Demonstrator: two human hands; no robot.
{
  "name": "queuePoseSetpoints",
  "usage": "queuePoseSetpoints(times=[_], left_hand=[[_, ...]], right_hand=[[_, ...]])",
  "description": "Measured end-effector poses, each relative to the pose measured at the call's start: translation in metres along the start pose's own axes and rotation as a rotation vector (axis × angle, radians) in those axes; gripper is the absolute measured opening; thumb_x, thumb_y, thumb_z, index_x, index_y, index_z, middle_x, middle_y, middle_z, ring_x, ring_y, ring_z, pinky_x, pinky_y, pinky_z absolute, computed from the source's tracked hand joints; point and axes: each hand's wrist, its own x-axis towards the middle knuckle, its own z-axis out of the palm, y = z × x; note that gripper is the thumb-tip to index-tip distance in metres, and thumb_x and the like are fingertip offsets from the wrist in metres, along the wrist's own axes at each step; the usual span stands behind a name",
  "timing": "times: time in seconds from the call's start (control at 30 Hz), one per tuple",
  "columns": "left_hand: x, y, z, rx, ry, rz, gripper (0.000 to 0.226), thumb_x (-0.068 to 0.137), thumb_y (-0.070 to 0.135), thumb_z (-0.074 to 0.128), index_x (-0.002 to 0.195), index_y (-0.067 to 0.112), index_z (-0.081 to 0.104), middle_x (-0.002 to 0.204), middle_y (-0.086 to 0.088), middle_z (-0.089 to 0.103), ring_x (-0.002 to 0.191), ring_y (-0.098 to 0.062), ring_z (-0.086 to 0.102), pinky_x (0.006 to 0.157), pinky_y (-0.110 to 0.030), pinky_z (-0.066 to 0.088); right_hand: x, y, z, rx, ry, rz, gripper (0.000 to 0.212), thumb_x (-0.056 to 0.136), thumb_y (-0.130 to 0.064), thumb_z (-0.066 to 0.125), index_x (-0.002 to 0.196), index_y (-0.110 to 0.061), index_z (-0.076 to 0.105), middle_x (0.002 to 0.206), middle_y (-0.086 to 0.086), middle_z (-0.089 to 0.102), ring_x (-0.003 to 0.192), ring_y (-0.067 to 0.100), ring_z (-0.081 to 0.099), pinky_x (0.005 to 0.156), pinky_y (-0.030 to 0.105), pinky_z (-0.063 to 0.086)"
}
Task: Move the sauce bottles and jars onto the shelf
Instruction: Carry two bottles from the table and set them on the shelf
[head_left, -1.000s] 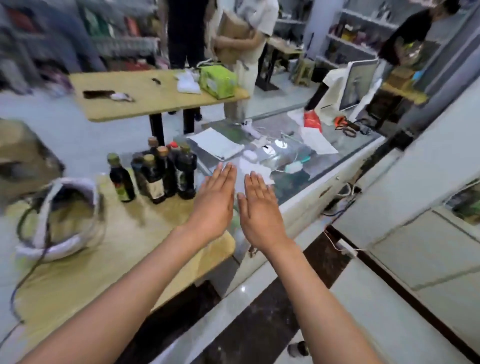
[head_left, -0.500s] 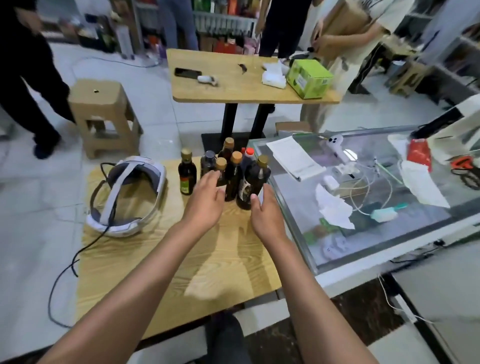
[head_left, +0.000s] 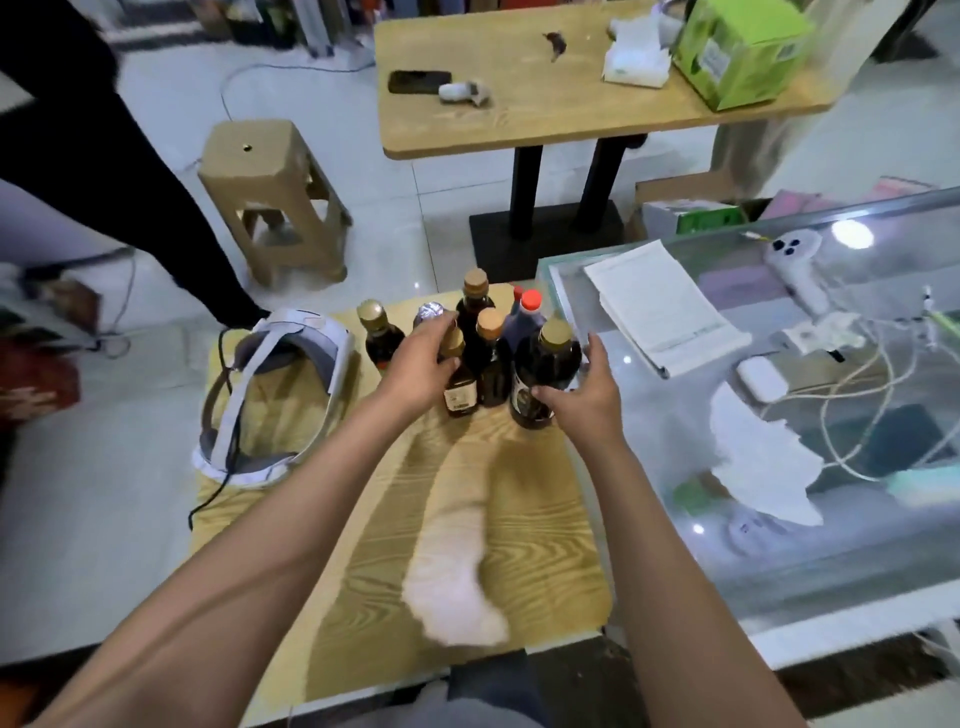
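Note:
Several dark sauce bottles stand huddled at the far end of a small wooden table (head_left: 540, 525). My left hand (head_left: 418, 366) curls around a small gold-capped bottle with a white label (head_left: 460, 397) at the front of the group. My right hand (head_left: 587, 402) grips the biggest dark bottle with a gold cap (head_left: 545, 371), thumb in front, fingers behind. Behind them stand a tall gold-capped bottle (head_left: 475, 296), a red-capped bottle (head_left: 530, 306), a foil-topped bottle (head_left: 430, 313) and, apart at the left, another gold-capped bottle (head_left: 378, 332). No shelf is in view.
A white headset (head_left: 275, 395) with a cable lies on the table's left side. A glass counter (head_left: 810, 566) with papers and cables adjoins the right. Beyond are a tan stool (head_left: 270, 197), a second wooden table (head_left: 545, 114) and a person's legs (head_left: 135, 182).
The view has swung left and down onto the bottles. Both hands have reached forward from flat and empty to closing around two front bottles.

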Motion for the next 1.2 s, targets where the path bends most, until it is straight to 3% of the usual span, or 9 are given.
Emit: queuePoseSetpoints(times=[0.07,0.17,0.4,0.6,0.73,0.87,0.97,1.1,1.2], left_hand=[[0.009,-0.003,0.004,0.024,-0.024,0.009,0.058,0.085,-0.003,0.064,0.139,0.011,0.049,0.139,-0.008,0.052,0.129,-0.023,0.046,0.099,-0.016,0.028],[0.016,-0.009,0.005,0.044,-0.016,0.020,0.056,0.081,0.002,0.070,0.133,0.013,0.055,0.131,-0.009,0.059,0.122,-0.025,0.053,0.102,-0.028,0.037],[0.006,-0.014,0.014,0.137,0.048,0.011,0.043,0.075,0.040,0.079,0.107,0.015,0.065,0.097,-0.004,0.058,0.088,-0.019,0.053,0.074,-0.034,0.043],[-0.009,-0.017,0.023,-0.222,-0.006,-0.080,0.038,0.075,0.010,0.079,0.108,0.017,0.061,0.103,0.004,0.067,0.098,-0.011,0.062,0.088,-0.031,0.050],[-0.023,-0.021,0.025,-0.223,0.019,-0.061,0.032,0.074,0.009,0.080,0.097,0.018,0.060,0.088,0.006,0.068,0.084,-0.011,0.062,0.080,-0.034,0.051],[-0.043,-0.021,0.020,-0.287,0.032,-0.030,0.030,0.074,0.017,0.081,0.097,0.024,0.062,0.090,0.011,0.069,0.090,-0.011,0.064,0.081,-0.036,0.052],[-0.063,-0.004,0.005,-0.419,0.000,-0.001,0.031,0.075,0.017,0.081,0.101,0.020,0.065,0.097,0.006,0.071,0.095,-0.011,0.065,0.086,-0.030,0.051],[-0.106,0.035,-0.022,-0.567,-0.070,0.110,0.034,0.076,0.006,0.078,0.108,0.008,0.065,0.102,0.002,0.072,0.091,0.003,0.065,0.077,-0.009,0.047],[-0.143,0.052,-0.037,-0.641,-0.027,0.184,0.035,0.076,0.003,0.077,0.109,0.009,0.066,0.100,0.007,0.070,0.089,0.009,0.063,0.075,-0.005,0.045]], right_hand=[[0.012,-0.001,-0.005,-0.061,-0.062,-0.044,0.095,0.071,-0.010,0.083,0.149,-0.029,0.032,0.129,-0.010,0.050,0.121,0.008,0.047,0.097,0.024,0.040],[0.022,0.000,-0.008,-0.174,-0.097,-0.099,0.083,0.065,-0.022,0.087,0.133,-0.037,0.042,0.121,-0.005,0.057,0.115,0.018,0.055,0.088,0.028,0.044],[0.020,0.003,-0.001,-0.158,-0.037,-0.101,0.087,0.056,-0.044,0.090,0.127,-0.035,0.041,0.115,-0.011,0.048,0.103,0.009,0.048,0.084,0.026,0.042],[0.015,0.003,-0.001,-0.104,-0.017,-0.111,0.080,0.055,-0.041,0.089,0.121,-0.037,0.044,0.115,-0.008,0.053,0.101,0.009,0.052,0.081,0.021,0.043],[0.004,0.005,-0.001,-0.040,0.022,-0.072,0.077,0.047,-0.046,0.088,0.114,-0.041,0.049,0.111,-0.009,0.061,0.100,0.010,0.060,0.083,0.023,0.052],[-0.016,-0.007,-0.015,0.123,0.091,-0.091,0.061,0.049,-0.031,0.093,0.103,-0.027,0.063,0.095,-0.012,0.069,0.090,0.007,0.066,0.076,0.018,0.055],[-0.045,-0.017,-0.034,0.244,0.089,-0.144,0.063,0.048,-0.025,0.094,0.104,-0.022,0.066,0.096,-0.009,0.072,0.088,0.004,0.068,0.079,0.024,0.055],[-0.102,-0.031,-0.057,0.382,0.155,-0.186,0.082,0.047,-0.021,0.095,0.120,-0.020,0.058,0.112,-0.006,0.070,0.102,0.006,0.067,0.088,0.024,0.054],[-0.146,-0.042,-0.067,0.508,0.222,-0.190,0.078,0.057,-0.001,0.091,0.122,-0.012,0.049,0.103,-0.004,0.069,0.089,0.002,0.068,0.079,0.022,0.054]])
